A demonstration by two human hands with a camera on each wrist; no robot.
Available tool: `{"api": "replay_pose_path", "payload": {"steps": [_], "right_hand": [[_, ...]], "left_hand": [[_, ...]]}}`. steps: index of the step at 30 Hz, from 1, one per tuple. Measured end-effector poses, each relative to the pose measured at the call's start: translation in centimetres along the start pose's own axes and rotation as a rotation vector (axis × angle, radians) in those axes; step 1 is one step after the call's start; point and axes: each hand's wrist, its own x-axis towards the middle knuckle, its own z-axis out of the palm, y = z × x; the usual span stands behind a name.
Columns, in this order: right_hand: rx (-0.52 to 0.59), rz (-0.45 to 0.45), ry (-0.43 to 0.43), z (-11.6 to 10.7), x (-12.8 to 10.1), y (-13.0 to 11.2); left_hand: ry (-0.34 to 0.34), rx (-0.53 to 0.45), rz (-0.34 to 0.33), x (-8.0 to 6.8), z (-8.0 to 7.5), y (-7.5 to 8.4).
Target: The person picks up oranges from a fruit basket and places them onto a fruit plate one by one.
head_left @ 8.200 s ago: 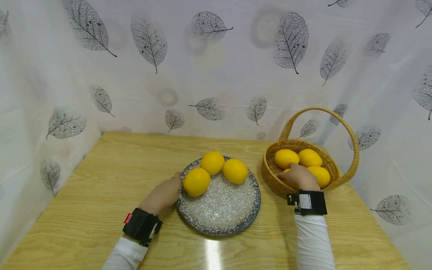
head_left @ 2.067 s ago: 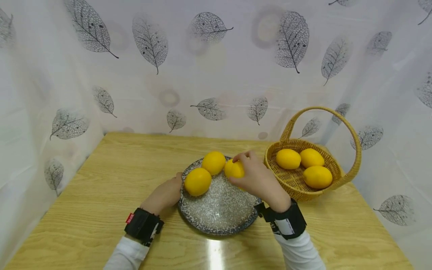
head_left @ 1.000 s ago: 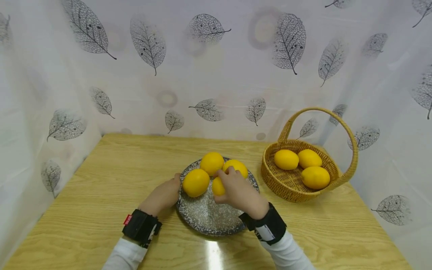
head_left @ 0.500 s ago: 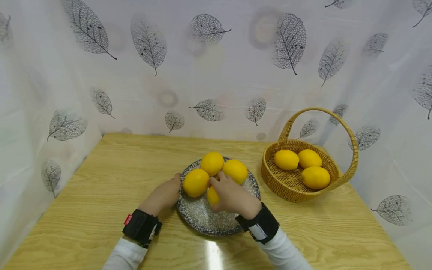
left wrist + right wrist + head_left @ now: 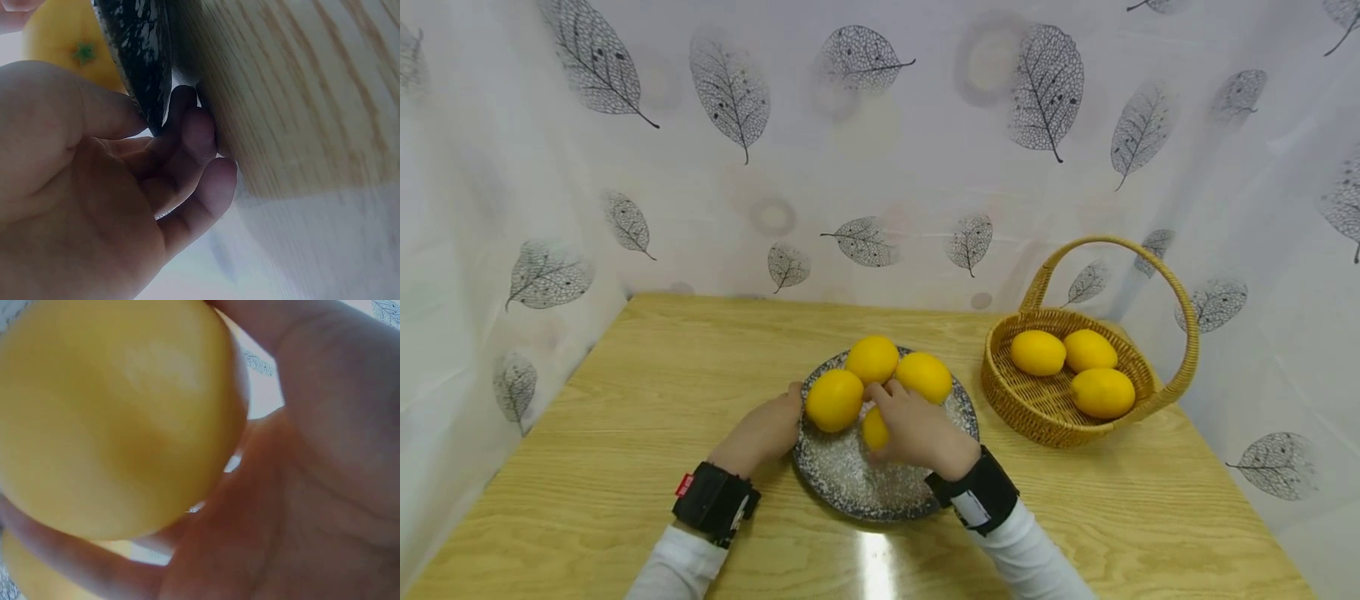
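Note:
A speckled grey plate with a dark rim lies on the table. Its left edge is gripped by my left hand; in the left wrist view the thumb lies on the rim and fingers curl beneath. My right hand holds a yellow lemon low over the middle of the plate; whether it touches the plate is hidden. In the right wrist view thumb and fingers wrap this lemon. Three more lemons sit along the plate's back: left, middle and right.
To the right of the plate stands a wicker basket with a tall arched handle. Three lemons lie inside it. A leaf-patterned curtain hangs behind the wooden table and at its sides.
My right hand has carried a lemon out of the basket to the plate, then moved it left and toward me beside the other three. The left hand has stayed on the rim.

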Motion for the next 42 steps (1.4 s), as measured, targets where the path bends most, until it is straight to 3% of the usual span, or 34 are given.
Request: {"api": "replay_pose_path", "payload": {"steps": [13, 22, 35, 42], "right_hand": [[-0.085, 0.131, 0.015, -0.9, -0.8, 0.2], [-0.091, 0.1, 0.032, -1.2, -0.9, 0.2], [-0.14, 0.016, 0.158, -1.5, -0.9, 0.1], [-0.141, 0.02, 0.18, -1.6, -0.9, 0.1]], "left_hand": [[0.022, -0.031, 0.017, -0.2, 0.1, 0.1], [0.052, -0.048, 0.062, 0.1, 0.4, -0.2], [0.05, -0.05, 0.052, 0.1, 0.0, 0.1], [0.034, -0.045, 0.028, -0.1, -0.2, 0.3]]}}
